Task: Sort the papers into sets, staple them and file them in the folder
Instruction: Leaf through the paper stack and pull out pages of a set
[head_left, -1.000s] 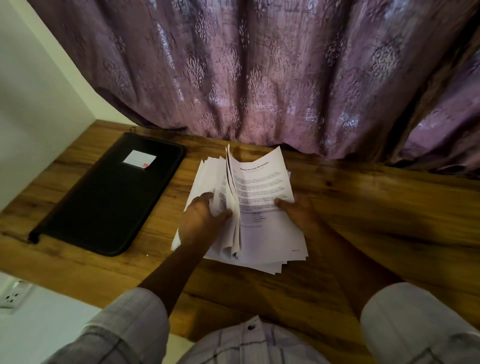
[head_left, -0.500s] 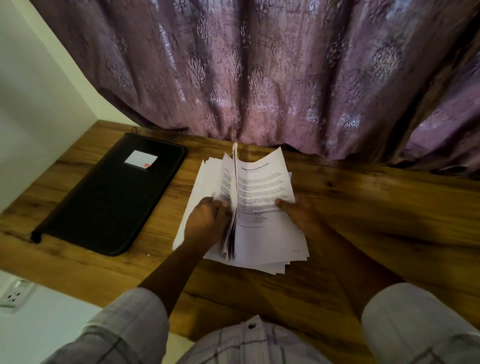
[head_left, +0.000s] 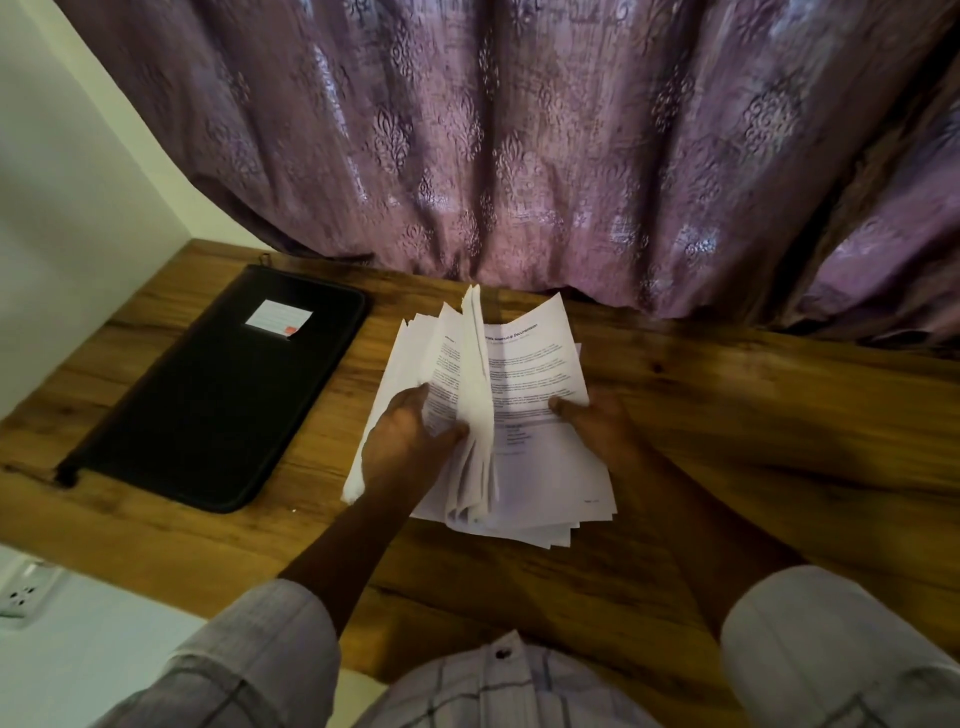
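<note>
Nearest, the left hand curls round a lifted sheaf of the loose white printed papers, thumb pinching. The right hand grips the stack's right edge, thumb on top, fingers apparently beneath. The stack rests mid wooden desk. The closed black zip folder lies apart to the left. Bare wood spreads right, and a purple patterned curtain drapes the far edge.

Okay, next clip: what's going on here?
A person is leafing through a stack of printed papers at a wooden desk. The left hand pinches several lifted sheets, the right hand holds the stack's right edge, thumb on the top page. The black zip folder lies closed to the left, untouched. No stapler is in view.
</note>
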